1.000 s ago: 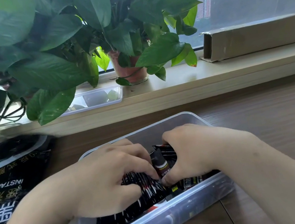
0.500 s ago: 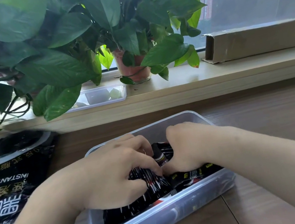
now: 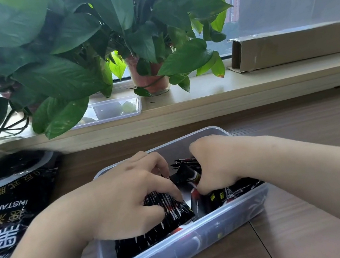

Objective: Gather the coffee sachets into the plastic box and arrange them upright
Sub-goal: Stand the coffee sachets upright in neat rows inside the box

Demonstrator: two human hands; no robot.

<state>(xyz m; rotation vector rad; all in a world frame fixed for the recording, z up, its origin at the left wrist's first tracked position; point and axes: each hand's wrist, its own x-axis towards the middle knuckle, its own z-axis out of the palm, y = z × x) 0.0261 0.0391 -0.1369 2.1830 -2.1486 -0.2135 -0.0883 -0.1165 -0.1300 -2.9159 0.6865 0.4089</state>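
Observation:
A clear plastic box [image 3: 186, 251] stands on the wooden table in front of me, holding several black coffee sachets [image 3: 171, 217]. My left hand [image 3: 126, 195] is inside the box's left half, its fingers curled round a bundle of sachets. My right hand [image 3: 213, 162] is in the right half, fingers curled down onto other sachets [image 3: 188, 173] in the middle. More sachets [image 3: 234, 192] lie under my right wrist along the near wall. Both hands hide much of the box's inside.
A large black instant-coffee bag [image 3: 4, 210] lies at the left of the table. Behind, a window ledge carries potted plants [image 3: 148, 73], a small clear container [image 3: 113, 110] and a long cardboard box [image 3: 295, 45]. Bare wooden table [image 3: 300, 124] lies to the right.
Both hands stay in the box, working the sachets; a small gap has opened between them and the left-hand bundle has tilted. The view has shifted slightly.

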